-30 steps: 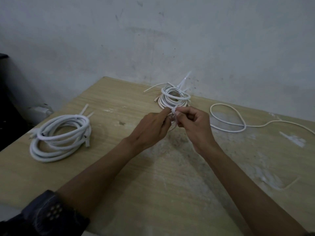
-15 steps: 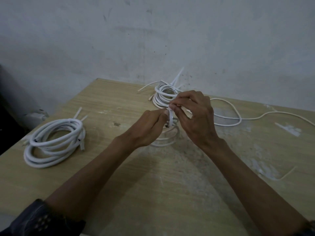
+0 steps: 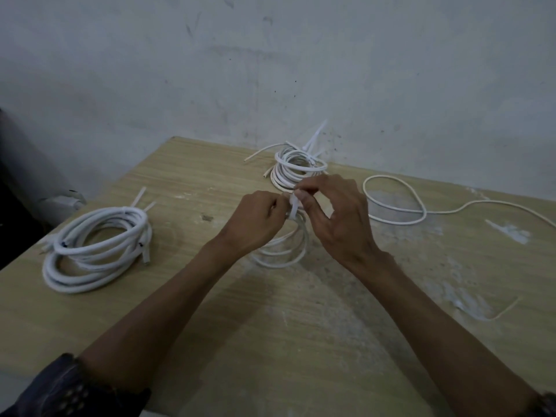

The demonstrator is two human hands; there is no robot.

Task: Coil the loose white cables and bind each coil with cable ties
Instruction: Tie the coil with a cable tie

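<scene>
The table (image 3: pixel 270 341) is being viewed from head height, forward and down toward the far wall (image 3: pixel 270 70), the hands (image 3: pixel 255 224) being framed close.

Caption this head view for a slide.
Left hand grips a thin white cable coil; right hand pinches its cable tie.

Table (image 3: pixel 301 350) standing against a wall (image 3: pixel 270 70) at its far edge. On it lie the left coil (image 3: pixel 96 248) near the left edge, the rear coil (image 3: pixel 296 171) at the back just before the wall, and a loose cable (image 3: pixel 397 203) looping to the right of the rear coil and running off toward the right edge. Over the middle, in front of the rear coil, the left hand (image 3: pixel 255 224) and right hand (image 3: pixel 340 218) meet at a cable tie (image 3: pixel 294 206) atop the held coil (image 3: pixel 285 248), which hangs beneath them.
</scene>
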